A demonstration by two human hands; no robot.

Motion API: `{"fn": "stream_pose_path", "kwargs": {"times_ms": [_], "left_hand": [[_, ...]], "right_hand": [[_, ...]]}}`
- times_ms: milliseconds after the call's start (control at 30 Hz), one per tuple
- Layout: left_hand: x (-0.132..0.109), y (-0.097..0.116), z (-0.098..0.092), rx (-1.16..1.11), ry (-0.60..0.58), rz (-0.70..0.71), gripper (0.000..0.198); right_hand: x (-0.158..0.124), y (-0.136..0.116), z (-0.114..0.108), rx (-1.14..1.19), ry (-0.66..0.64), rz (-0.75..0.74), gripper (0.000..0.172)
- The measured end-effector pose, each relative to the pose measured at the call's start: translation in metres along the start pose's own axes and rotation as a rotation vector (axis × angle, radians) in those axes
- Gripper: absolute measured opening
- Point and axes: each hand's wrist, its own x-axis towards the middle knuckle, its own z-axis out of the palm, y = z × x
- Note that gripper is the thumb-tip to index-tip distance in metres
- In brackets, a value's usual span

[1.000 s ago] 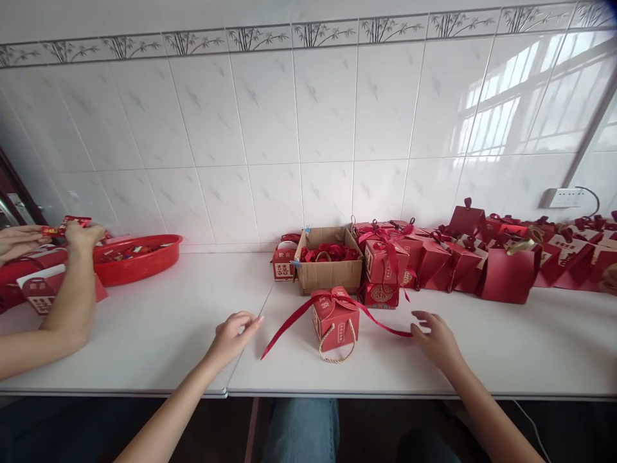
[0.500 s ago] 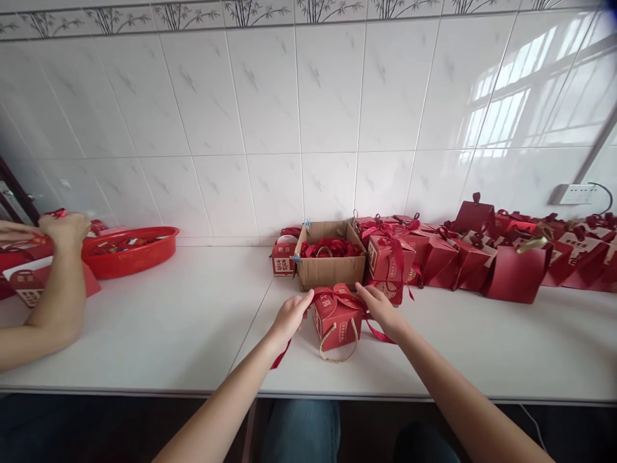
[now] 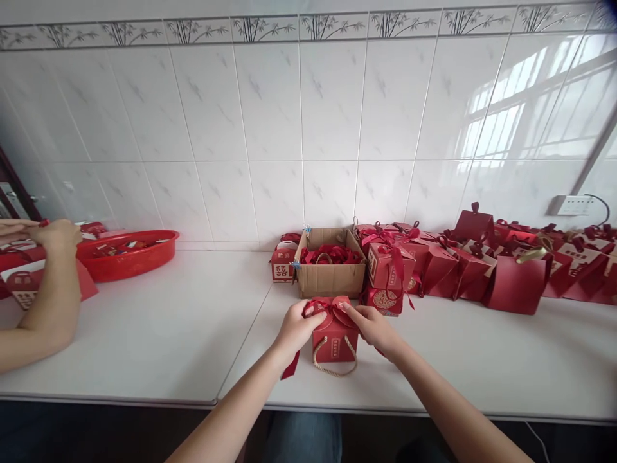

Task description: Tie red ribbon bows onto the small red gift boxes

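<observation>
A small red gift box (image 3: 336, 337) with a rope handle (image 3: 333, 372) hanging down its front stands on the table before me. Dark red ribbon (image 3: 290, 366) crosses its lid, one tail dangling at the left. My left hand (image 3: 299, 326) is closed on the ribbon at the lid's left side, thumb pressed inward. From the right, my right hand (image 3: 373, 326) reaches over the lid, its thumb and fingers pinched on the ribbon near the middle. The exact grip is partly hidden by the fingers.
Behind the gift box is an open cardboard box (image 3: 330, 281) of ribbons. Stacked red boxes (image 3: 391, 267) and a row of red packages (image 3: 515, 286) stand to the right. At left, another person's arm (image 3: 53, 296) works beside a red basin (image 3: 130, 262).
Both hands have moved inward over the lid, drawing the ribbon closer to its middle. The person at left has shifted their hands slightly. My view has tilted up a little.
</observation>
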Motion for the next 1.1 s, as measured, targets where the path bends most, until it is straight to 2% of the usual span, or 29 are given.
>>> {"fn": "stream_pose_path", "kwargs": {"times_ms": [100, 267, 367, 500, 633, 933, 1033, 1100], "left_hand": [[-0.002, -0.001, -0.001, 0.017, 0.012, 0.011, 0.036], [-0.002, -0.004, -0.003, 0.119, 0.152, 0.057, 0.045], [-0.004, -0.004, -0.001, 0.147, 0.191, 0.083, 0.044], [-0.006, -0.002, 0.000, 0.123, 0.177, 0.064, 0.040], [-0.007, -0.003, -0.004, 0.111, 0.181, 0.036, 0.044], [-0.008, -0.013, -0.012, 0.205, 0.196, -0.003, 0.047], [-0.008, -0.013, -0.012, 0.179, 0.149, -0.047, 0.048], [-0.008, -0.013, -0.016, 0.161, 0.077, -0.081, 0.049]], "right_hand": [[-0.002, 0.002, 0.001, 0.027, -0.028, 0.015, 0.052], [-0.005, 0.005, 0.001, 0.076, -0.033, 0.027, 0.049], [-0.004, 0.007, 0.001, 0.098, -0.027, 0.025, 0.050], [-0.001, 0.011, -0.001, 0.135, -0.023, 0.023, 0.053], [0.002, 0.014, -0.006, 0.150, -0.028, 0.026, 0.052], [0.001, 0.014, -0.021, 0.030, -0.042, 0.032, 0.055], [-0.002, 0.011, -0.025, 0.005, -0.061, 0.050, 0.052], [-0.005, 0.013, -0.029, 0.006, -0.122, 0.083, 0.052]]}}
